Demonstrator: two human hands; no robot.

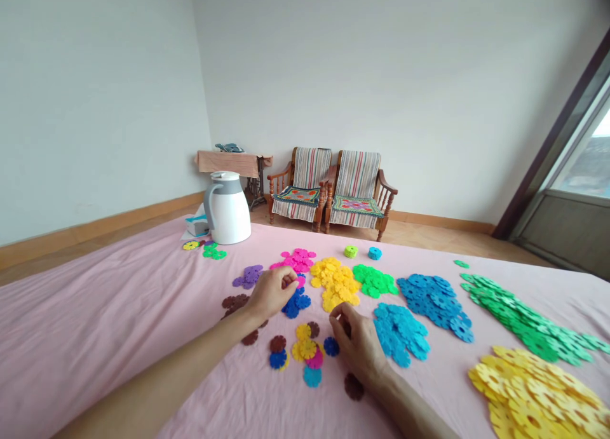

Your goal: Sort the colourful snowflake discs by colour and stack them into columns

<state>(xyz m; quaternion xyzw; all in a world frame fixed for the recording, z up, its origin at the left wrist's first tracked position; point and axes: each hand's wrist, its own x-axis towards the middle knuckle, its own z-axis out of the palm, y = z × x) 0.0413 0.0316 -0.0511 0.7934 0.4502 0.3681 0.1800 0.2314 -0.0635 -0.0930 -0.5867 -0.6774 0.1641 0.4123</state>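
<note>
My left hand (pixel 274 291) is closed in a pinch, with a pink snowflake disc (pixel 300 281) at its fingertips. It hovers over the middle of the sorted discs, between the purple discs (pixel 250 276) and the dark blue discs (pixel 296 304). Just below the yellow pile (pixel 334 283), my right hand (pixel 359 342) has its fingers curled together; anything inside them is hidden. A single dark blue disc (pixel 331 346) lies left of that hand, a brown disc (pixel 354 386) below it. Mixed loose discs (pixel 305 349) in yellow, pink, brown and blue lie between my forearms.
Light blue (pixel 401 332), blue (pixel 434 304), green (pixel 524 315) and large yellow (pixel 538 394) piles spread rightward on the pink cloth (pixel 143 312). Pink (pixel 296 260) and bright green discs (pixel 375 281) lie farther back. A white jug (pixel 229 210) stands back left; two chairs (pixel 355 191) are beyond.
</note>
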